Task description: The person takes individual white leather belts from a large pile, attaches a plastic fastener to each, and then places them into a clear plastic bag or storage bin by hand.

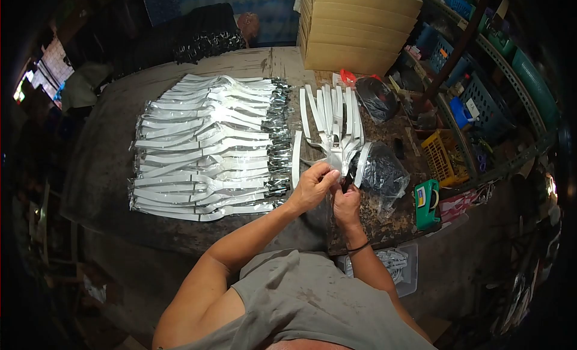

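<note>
My left hand [311, 186] is closed, thumb and fingers pinched at the near end of a silver metal part [336, 154]. Just to its right, my right hand [347, 207] is closed too, its thumb up against a small dark piece below that same end. Beyond both hands several long, curved silver-white strips [327, 109] fan out on the table. One loose white strip [296, 159] lies left of them, another at the right. A black plastic bag [384, 172] sits close by my right hand. Left of my hands stand rows of similar silver-white parts [207, 145] in clear wrapping with dark ends.
Cardboard boxes [360, 28] stand at the table's back. A second black bag [377, 99] lies farther off. At right are a green tape dispenser [427, 204], a yellow basket [443, 157] and shelves with blue bins. A clear tub [410, 269] stands below the table edge.
</note>
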Demonstrator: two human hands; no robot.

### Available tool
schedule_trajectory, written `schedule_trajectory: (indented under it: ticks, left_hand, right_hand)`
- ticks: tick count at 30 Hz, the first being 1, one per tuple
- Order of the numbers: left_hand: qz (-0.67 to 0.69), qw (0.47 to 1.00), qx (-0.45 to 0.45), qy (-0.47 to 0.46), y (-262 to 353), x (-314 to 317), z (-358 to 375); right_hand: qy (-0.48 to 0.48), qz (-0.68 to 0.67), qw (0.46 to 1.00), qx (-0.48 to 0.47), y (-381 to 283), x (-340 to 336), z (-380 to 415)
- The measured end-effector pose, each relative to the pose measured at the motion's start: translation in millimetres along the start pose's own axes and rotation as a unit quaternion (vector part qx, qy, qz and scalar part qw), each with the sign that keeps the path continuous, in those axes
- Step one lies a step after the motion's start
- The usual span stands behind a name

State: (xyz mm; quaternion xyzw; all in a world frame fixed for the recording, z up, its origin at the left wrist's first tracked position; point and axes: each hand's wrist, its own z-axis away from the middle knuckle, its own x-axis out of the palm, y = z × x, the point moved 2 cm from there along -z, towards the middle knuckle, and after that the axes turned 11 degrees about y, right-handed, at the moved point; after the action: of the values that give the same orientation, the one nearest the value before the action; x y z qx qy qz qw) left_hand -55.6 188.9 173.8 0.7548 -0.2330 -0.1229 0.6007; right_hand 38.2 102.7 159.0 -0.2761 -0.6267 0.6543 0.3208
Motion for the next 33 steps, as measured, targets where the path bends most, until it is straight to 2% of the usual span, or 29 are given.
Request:
schedule_trajectory:
  ticks: [2,3,4,5,7,9,10,11,13,17,19,23,25,27,28,29,31,33]
  left_hand:
    - [-0.052,0.998,0.038,-0.025,6.2,-6.2,2.5]
    - [-0.052,0.998,0.037,-0.027,9.8,-9.5,2.9]
    - [-0.087,0.992,0.085,-0.034,15.3,-12.1,2.8]
    - [-0.120,0.983,0.132,-0.042,20.5,-13.8,3.5]
    - [-0.122,0.985,0.111,-0.058,28.4,-14.7,4.9]
    - [-0.122,0.985,0.092,-0.078,27.8,-12.7,5.4]
    - [-0.127,0.982,0.099,-0.096,25.3,-11.1,5.7]
    - [-0.131,0.979,0.105,-0.114,23.8,-9.7,6.3]
    - [-0.142,0.976,0.100,-0.134,26.4,-6.6,8.3]
    - [-0.110,0.984,0.074,-0.117,23.5,-5.0,9.4]
    - [-0.143,0.979,0.076,-0.121,18.6,-9.8,9.7]
    - [-0.157,0.973,0.085,-0.146,4.6,-15.1,9.6]
    - [-0.153,0.965,0.207,-0.057,19.6,-12.7,1.2]
    - [-0.111,0.967,0.220,-0.059,36.4,-4.1,-9.8]
    - [0.041,0.985,0.141,-0.091,40.7,7.2,-13.9]
    - [0.194,0.972,0.060,-0.121,41.9,18.0,-16.5]
    - [0.196,0.975,0.044,-0.091,40.4,22.0,-18.3]
    - [0.077,0.983,-0.063,-0.154,32.7,18.1,-18.5]
  right_hand:
    - [-0.002,0.009,1.000,0.012,6.4,-6.6,0.8]
    - [-0.037,0.012,0.999,-0.027,13.5,-14.7,-3.5]
    - [-0.072,0.015,0.995,-0.065,18.9,-22.0,-7.3]
    - [-0.074,0.046,0.994,-0.072,-6.8,-23.9,-7.2]
    - [-0.079,-0.016,0.997,0.010,-40.0,-33.3,-16.3]
    - [-0.096,-0.025,0.993,-0.070,-73.3,-33.7,-25.6]
    - [-0.106,0.052,0.974,-0.192,-82.7,-33.1,-36.3]
    - [-0.099,0.079,0.970,-0.208,-99.1,-28.2,-38.1]
    - [-0.152,0.122,0.959,-0.207,-106.4,-22.9,-42.1]
    - [-0.156,0.142,0.963,-0.166,-115.9,-19.5,-44.6]
    - [-0.151,0.054,0.963,-0.216,-115.4,-17.9,-48.6]
    - [-0.153,0.098,0.954,-0.238,-123.6,-14.9,-43.4]
    - [-0.157,0.092,0.959,-0.220,-121.1,-13.0,-42.4]
    - [-0.168,0.065,0.967,-0.182,-119.8,-9.4,-39.3]
    - [-0.172,0.066,0.966,-0.182,-120.2,-7.3,-36.8]
    - [-0.184,0.030,0.970,-0.155,-121.0,-5.5,-34.7]
    - [-0.193,-0.005,0.972,-0.131,-122.8,-7.7,-36.5]
    - [-0.181,0.028,0.977,-0.107,-117.5,-16.3,-44.1]
